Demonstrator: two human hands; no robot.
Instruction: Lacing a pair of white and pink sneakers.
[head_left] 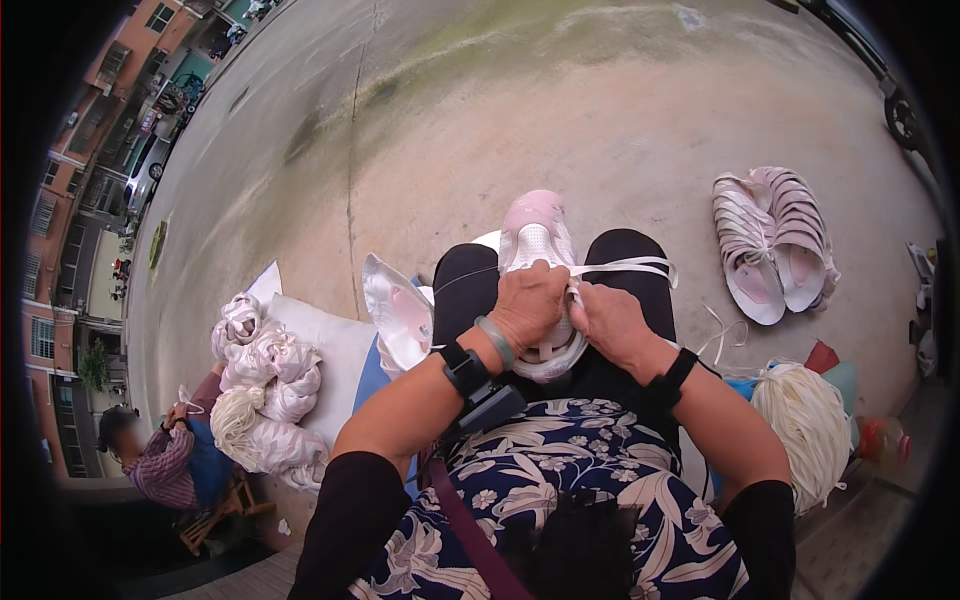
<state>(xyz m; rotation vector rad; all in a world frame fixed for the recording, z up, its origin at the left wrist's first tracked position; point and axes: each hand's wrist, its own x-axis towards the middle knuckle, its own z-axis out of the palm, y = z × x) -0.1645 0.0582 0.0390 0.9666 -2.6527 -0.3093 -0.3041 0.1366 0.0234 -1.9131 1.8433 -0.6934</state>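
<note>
A pink and white sneaker point(535, 215) rests across my lap between my knees, toe pointing away from me. Over its throat my left hand point(530, 308) is closed, the fingertips curled out of sight, so what they grip is hidden. Against the right edge of the opening, my right hand point(612, 322) pinches at the lacing; its fingertips are partly hidden. From between the hands a flat white shoelace point(630, 265) runs out to the right over my knee. Another pale sneaker upper point(398, 310) lies just left of my left knee.
Laced pink and white shoe uppers point(775, 245) stand on the concrete at right. A bundle of white laces point(800, 425) sits by my right elbow. Several bundled uppers point(270, 380) are piled at left, beside a white sheet point(325, 345). A seated person point(165, 460) works farther left.
</note>
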